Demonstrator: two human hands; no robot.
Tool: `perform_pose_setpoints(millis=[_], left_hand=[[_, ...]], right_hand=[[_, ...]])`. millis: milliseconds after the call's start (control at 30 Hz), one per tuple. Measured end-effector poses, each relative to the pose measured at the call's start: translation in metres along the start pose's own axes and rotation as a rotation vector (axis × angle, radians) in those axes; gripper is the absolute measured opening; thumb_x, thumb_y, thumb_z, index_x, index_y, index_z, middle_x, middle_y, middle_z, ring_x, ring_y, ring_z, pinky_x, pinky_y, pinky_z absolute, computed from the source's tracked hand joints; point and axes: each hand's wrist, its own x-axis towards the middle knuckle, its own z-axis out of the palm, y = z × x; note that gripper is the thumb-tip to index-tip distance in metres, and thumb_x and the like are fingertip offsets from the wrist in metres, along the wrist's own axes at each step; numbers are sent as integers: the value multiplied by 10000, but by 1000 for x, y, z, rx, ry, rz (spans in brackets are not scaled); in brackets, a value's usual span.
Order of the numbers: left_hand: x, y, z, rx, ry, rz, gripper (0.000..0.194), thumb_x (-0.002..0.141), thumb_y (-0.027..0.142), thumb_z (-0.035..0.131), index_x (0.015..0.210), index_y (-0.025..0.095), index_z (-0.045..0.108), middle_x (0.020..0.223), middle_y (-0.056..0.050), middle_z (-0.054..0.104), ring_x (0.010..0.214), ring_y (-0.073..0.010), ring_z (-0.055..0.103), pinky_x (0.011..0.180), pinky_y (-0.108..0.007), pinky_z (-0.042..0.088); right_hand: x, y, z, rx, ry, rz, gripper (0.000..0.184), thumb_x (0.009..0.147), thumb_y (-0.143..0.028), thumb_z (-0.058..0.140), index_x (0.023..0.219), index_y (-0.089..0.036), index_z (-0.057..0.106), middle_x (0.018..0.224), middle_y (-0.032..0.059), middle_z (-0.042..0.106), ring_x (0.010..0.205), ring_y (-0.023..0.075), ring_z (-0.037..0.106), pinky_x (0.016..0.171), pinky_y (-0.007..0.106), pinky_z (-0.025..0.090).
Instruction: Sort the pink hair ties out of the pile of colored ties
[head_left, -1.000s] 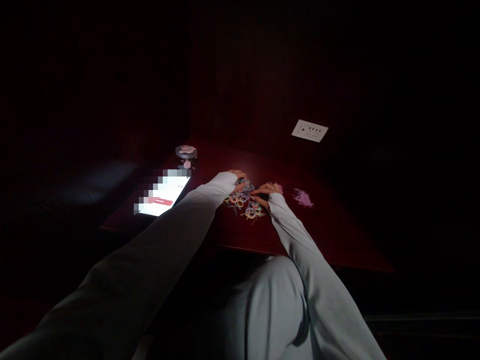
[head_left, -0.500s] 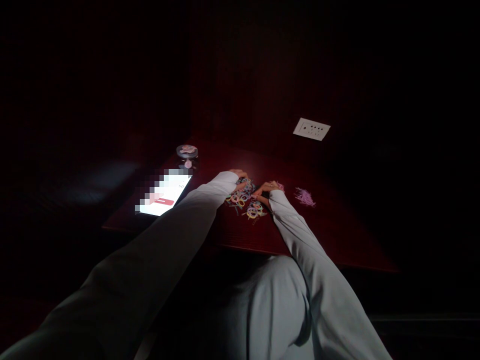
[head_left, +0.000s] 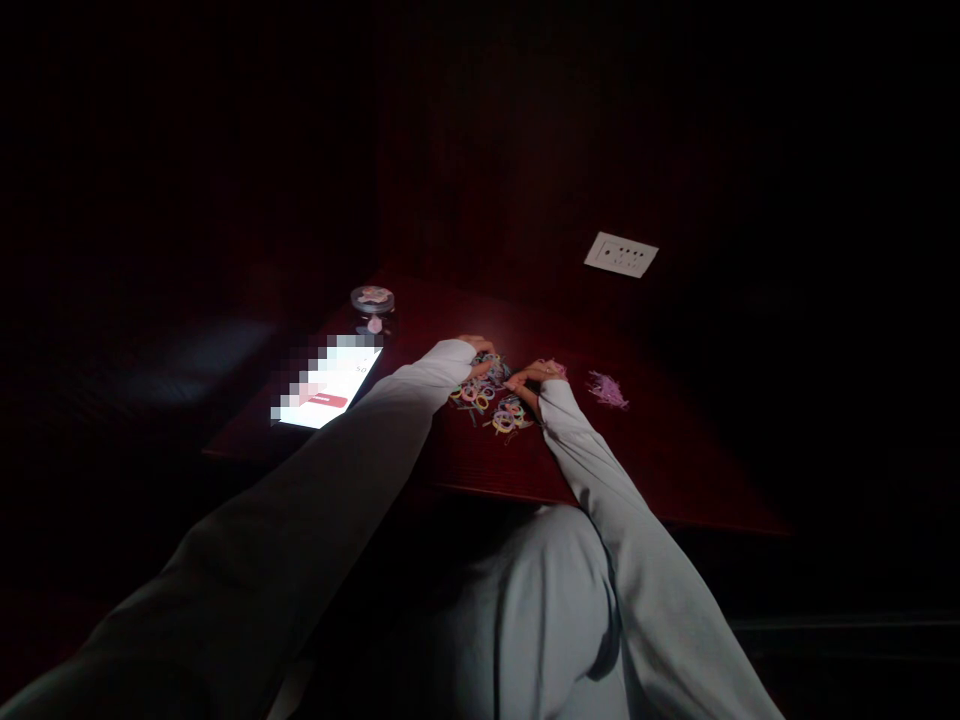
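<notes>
A loose heap of small multicoloured hair ties [head_left: 480,398] lies on the dark red table [head_left: 495,475]. My left hand [head_left: 478,346] rests at the heap's far left side, thumb and fingers apart around its edge. From the right, my right hand [head_left: 538,375] reaches in, its thumb and forefinger drawn together at the heap; what is between the fingertips is too small to make out. Something pink shows by the back of this hand. To the right lies a separate pile of purple hair ties [head_left: 607,390].
A lit tablet-like screen [head_left: 337,385], partly blurred out, lies at the left beside my left sleeve. Behind it stands a clear jar with a decorated lid [head_left: 373,300]. A white wall socket [head_left: 621,255] is beyond the table. The surroundings are very dark.
My right hand's fingers have drawn in slightly at the heap. My left hand stays nearly in place. The whole view has shifted slightly.
</notes>
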Motion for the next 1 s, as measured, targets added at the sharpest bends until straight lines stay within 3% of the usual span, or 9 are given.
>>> perform_pose_setpoints(millis=[300,600,1000], left_hand=[[1,-1,1,-2,-5,0,258,997,351,560,1114,196,730,1129,-77,745,1063,-204,682,944,-298,500],[4,-8,7,5,11,25,276,992,380,557,1115,203,730,1126,-73,747,1052,-203,687,917,-290,499],[3,-3,2,6,-17,19,286,990,374,549,1121,198,733,1125,-76,748,1052,-208,686,929,-302,504]], right_hand=[[-1,2,1,15,32,7,370,927,-602,689,818,-267,805,875,60,723,901,244,614,933,440,423],[-5,5,-6,18,-57,14,260,866,-535,785,843,-284,850,871,71,706,934,261,585,928,447,416],[-5,9,-3,15,-1,25,324,857,-580,777,787,-266,815,836,61,714,897,254,587,917,447,414]])
